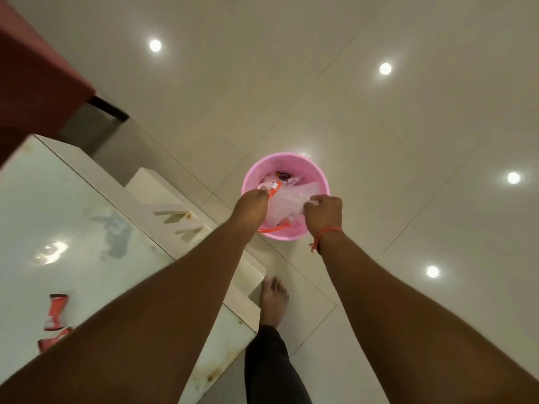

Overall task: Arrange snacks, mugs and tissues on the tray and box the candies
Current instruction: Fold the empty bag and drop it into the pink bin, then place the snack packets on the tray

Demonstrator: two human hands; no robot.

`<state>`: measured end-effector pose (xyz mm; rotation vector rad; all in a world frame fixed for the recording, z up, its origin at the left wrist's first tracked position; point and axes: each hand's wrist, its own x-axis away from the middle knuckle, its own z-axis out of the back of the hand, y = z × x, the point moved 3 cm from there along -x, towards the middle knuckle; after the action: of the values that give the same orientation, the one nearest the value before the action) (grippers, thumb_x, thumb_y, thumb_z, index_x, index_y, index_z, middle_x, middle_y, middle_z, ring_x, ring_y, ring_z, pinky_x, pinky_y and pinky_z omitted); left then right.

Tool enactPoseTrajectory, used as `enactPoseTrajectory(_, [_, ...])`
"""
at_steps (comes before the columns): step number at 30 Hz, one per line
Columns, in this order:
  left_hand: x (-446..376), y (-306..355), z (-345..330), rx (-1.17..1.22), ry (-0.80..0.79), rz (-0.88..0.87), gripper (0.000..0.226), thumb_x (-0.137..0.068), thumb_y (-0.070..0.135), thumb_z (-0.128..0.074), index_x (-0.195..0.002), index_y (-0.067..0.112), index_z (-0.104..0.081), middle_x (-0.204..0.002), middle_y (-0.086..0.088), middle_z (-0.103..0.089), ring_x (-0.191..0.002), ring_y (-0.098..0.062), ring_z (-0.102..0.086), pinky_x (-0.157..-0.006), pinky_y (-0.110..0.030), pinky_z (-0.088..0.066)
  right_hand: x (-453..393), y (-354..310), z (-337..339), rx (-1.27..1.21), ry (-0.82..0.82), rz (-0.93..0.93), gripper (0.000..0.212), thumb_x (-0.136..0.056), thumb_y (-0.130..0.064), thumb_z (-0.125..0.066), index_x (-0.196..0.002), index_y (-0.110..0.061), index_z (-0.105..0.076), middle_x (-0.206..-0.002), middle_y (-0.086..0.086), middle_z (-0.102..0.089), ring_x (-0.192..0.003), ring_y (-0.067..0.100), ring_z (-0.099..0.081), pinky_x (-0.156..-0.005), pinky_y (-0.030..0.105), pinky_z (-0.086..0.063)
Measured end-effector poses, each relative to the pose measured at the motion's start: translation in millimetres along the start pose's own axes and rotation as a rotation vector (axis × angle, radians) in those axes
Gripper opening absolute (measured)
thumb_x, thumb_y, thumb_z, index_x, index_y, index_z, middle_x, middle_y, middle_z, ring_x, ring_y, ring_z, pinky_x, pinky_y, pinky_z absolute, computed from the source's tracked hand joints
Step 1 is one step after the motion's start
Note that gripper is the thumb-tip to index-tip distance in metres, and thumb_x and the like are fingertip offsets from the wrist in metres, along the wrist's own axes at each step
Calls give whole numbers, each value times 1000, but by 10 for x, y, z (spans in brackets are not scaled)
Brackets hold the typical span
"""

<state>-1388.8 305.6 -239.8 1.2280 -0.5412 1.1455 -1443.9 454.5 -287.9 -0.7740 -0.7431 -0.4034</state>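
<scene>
So both arms reach down over a pink bucket (285,193) sitting on the glossy tiled floor (379,141), and that bucket is the thing to orient by. The left hand (251,206) is over the bucket's left rim with its grip curled around the edge of a clear plastic bag (287,204), right where some orange-and-white packaging (275,188) sticks up. The right hand (323,210) is over the right rim, grip also clenched on the same bag, so the bag is stretched between the two hands just above the bucket's opening. A red thread (328,232) is tied round the right wrist. Inside the bucket, at the far side, there's some crumpled wrapper stuff (284,177), too blurry to say what exactly. An orange strip (274,228) curves along the near inside wall, can't tell what it is. Left of the bucket is a white glossy bench (73,228), and on it, well apart from the bucket, lie two red snack wrappers (57,313), one twisted and one mostly hidden behind the left forearm. A bare foot (273,298) stands on the floor near the bucket on the near side, next to the bench corner. A reddish-brown slab (35,71) sits far left of the bucket, beyond the bench.
</scene>
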Motion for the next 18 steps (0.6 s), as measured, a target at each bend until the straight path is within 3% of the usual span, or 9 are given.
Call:
enactPoseTrajectory(2, [-173, -45, -100, -28, -34, -18, 33, -102, 20, -35, -119, 10, -61, -104, -13, -61, -91, -27, -56, -72, -29, -39, -169, -60, -83, 104, 10, 77, 33, -94, -8, -53, -126, 0, -56, -136, 14, -34, -102, 27, -56, -94, 21, -39])
enactPoseTrajectory(5, [-321, -122, -177, -102, -55, -36, 36, -96, 8, -38, -128, 12, -54, -89, -4, -57, -75, -16, -52, -59, -27, -37, -295, -67, -340, 247, -54, 152, 54, -96, -11, -52, -147, -4, -33, -153, 16, -19, -128, 33, -47, -112, 32, -32])
enactPoseTrajectory(6, [-326, -150, -185, -125, -54, -46, 41, -95, 6, -38, -134, 14, -49, -91, -3, -57, -76, -15, -52, -59, -27, -37, -298, -40, -433, 332, -105, 161, 64, -97, -12, -51, -153, -11, -21, -159, 16, -9, -135, 35, -40, -114, 37, -31])
enactPoseTrajectory(8, [-299, -202, -180, -148, -64, -54, 51, -95, 3, -38, -144, 17, -40, -113, -7, -61, -94, -23, -57, -73, -27, -42, -261, 40, -575, 484, -192, 154, 76, -98, -14, -49, -157, -28, -4, -164, 12, 9, -146, 38, -20, -118, 48, -26])
enactPoseTrajectory(11, [-149, -266, -121, -188, -96, -75, 54, -97, 6, -41, -149, 17, -35, -137, -13, -54, -120, -32, -54, -85, -29, -41, -139, 77, -621, 634, -155, 231, 76, -97, -17, -50, -156, -33, -5, -164, 13, 7, -149, 43, -5, -118, 56, -21])
enactPoseTrajectory(13, [-14, -331, -29, -208, -101, -115, 49, -97, 10, -42, -146, 18, -41, -134, -12, -57, -120, -32, -57, -85, -30, -44, 23, 10, -585, 707, -92, 320, 76, -96, -20, -53, -156, -32, -8, -164, 15, 2, -148, 43, -7, -118, 55, -23])
enactPoseTrajectory(16, [301, -355, 247, -219, -73, -198, 37, -100, 18, -43, -137, 20, -49, -120, -2, -62, -109, -23, -62, -70, -19, -41, 329, -163, -543, 735, -32, 417, 74, -95, -21, -55, -155, -31, -13, -164, 15, -3, -148, 40, -13, -118, 54, -25])
enactPoseTrajectory(18, [564, -379, 543, -199, -39, -236, 38, -101, 15, -44, -138, 17, -48, -124, -3, -60, -115, -23, -58, -74, -17, -40, 611, -311, -598, 748, -5, 480, 70, -96, -21, -52, -155, -30, -16, -163, 15, -11, -147, 37, -18, -117, 55, -27])
